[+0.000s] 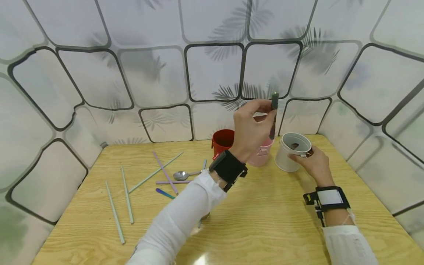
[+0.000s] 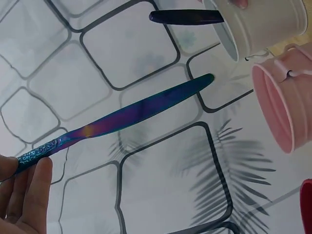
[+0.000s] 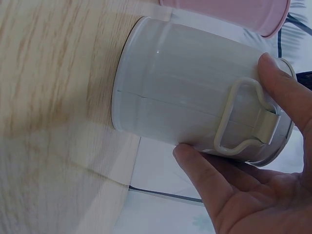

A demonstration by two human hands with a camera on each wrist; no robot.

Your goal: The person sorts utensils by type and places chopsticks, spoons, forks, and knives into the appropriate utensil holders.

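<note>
Pinching an iridescent knife [image 2: 141, 109] by its handle with left hand [image 1: 250, 127], thumb against fingertips. Held handle-up and blade-down, in the air over the buckets; aimed between white bucket [image 3: 180, 92] and pink bucket [image 1: 259, 159], inside neither. Gripped at the handle presumably to leave the whole blade free and the knuckles above the rims.

Clasping the white bucket near its mouth with right hand [image 1: 314, 165], thumb to one side, fingers to the other, looped side handle between. Likely steadying it upright; perhaps held high for better leverage against tipping. Poking out of its mouth, a slim dark utensil [image 2: 187, 17]; exact kind unclear.

Lined up toward the back of the bench [image 1: 265, 221], perhaps for easy reach: white, pink, and red bucket [image 1: 220, 149], partly hidden behind the left hand. Lying loose to the left: spoon [image 1: 181, 176], blue-violet utensil [image 1: 164, 193], purple sticks [image 1: 158, 160], two of them crossing, and pale green sticks [image 1: 127, 195].

Of materials: smooth painted walls on the buckets, probably metal, round and ridged near the base. Embossed texture on the knife handle, glossy violet-to-teal sheen along the blade, rounded at the tip. Pale wood grain underneath.
</note>
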